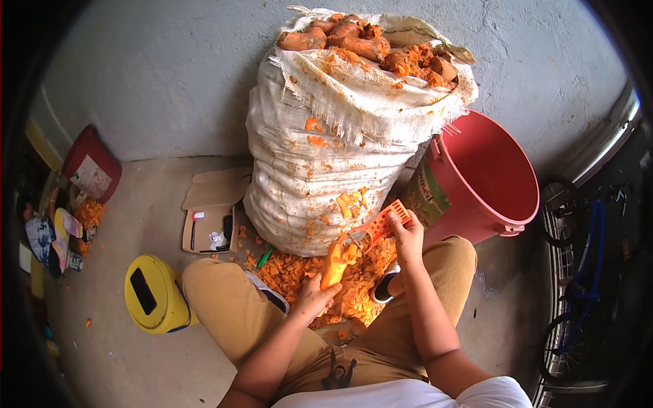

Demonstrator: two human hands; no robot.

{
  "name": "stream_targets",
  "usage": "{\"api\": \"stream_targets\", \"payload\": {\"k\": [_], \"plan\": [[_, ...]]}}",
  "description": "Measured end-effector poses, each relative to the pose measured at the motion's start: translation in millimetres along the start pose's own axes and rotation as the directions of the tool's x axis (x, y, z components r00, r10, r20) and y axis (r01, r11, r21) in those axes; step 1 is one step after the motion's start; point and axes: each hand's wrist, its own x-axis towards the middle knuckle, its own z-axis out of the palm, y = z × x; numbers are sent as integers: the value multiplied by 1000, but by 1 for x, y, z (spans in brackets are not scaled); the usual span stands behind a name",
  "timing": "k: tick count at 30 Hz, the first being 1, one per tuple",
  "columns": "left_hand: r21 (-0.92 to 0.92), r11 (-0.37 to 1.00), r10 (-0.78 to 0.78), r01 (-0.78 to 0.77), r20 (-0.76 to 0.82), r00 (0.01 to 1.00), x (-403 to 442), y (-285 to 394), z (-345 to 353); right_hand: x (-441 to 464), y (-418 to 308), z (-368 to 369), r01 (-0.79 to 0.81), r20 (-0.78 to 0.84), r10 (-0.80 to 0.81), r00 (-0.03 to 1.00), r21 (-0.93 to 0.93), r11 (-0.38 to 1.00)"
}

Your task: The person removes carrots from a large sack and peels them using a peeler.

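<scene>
Holding one mostly peeled orange vegetable (335,264) in left grip (315,299), peeler (381,223) in right grip (408,238); shavings (280,273) heap below, while brimful sack (306,187) at floor's (156,367) wall-side edge seemingly awaits.

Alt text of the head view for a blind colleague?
A seated person's left hand holds a peeled orange vegetable, the right hand an orange peeler at its far end, above a heap of orange peelings. A full white woven sack and red bucket are beyond.

White short-sleeved top (408,396), tan trousers (221,292), seemingly a dark drawstring (338,370), dark shoes (382,288)
</scene>
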Motion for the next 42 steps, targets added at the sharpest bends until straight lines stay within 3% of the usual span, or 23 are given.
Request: {"api": "stream_targets", "payload": {"k": [3,6,9,10,13,16,19,20,21,23,26,29,31,35,38,42], "plan": [[-5,1000,14,-14,-23,1000,0,2,1,4,6,-4,15,-18,-17,1000,-107,994],[-51,998,18,-21,-60,998,2,1,0,8,10,-7,-88,46,83,996,146,985],[-119,993,0,-12,-104,995,2,1,-1,18,28,-10,19,-19,-27,999,-332,943],[-140,990,-7,-10,-118,993,2,2,0,19,30,-11,-7,-46,-11,999,-381,925],[-122,992,2,-16,-115,993,2,4,-4,12,20,-4,-95,-70,88,994,-115,989],[-148,989,12,-31,-129,992,2,6,-5,11,26,-4,120,26,-118,993,-375,919],[-171,984,20,-45,-149,989,2,6,-6,6,23,0,112,71,-92,993,-351,930],[-169,985,22,-47,-147,989,2,5,-6,3,21,0,262,156,-212,965,-492,830],[-166,985,24,-49,-145,989,1,5,-7,2,19,2,261,197,-187,962,-478,839],[-176,983,29,-55,-149,988,1,6,-9,-3,14,9,-17,114,31,993,-122,992],[-195,979,28,-60,-163,986,0,8,-8,1,32,2,319,217,-239,947,-516,795],[-167,982,50,-87,-214,976,1,8,-6,-11,18,15,42,121,-26,992,-133,990],[-122,985,84,-120,-265,960,4,5,-6,-13,22,11,246,224,-155,962,-477,844],[-167,973,107,-158,-281,954,8,1,-11,-16,36,14,89,239,-28,971,-246,965],[-165,974,102,-154,-286,953,6,4,-10,-19,32,16,38,228,3,974,-173,984],[-128,983,103,-132,-212,972,5,5,-9,-15,27,17,-24,172,8,985,93,995]]}}
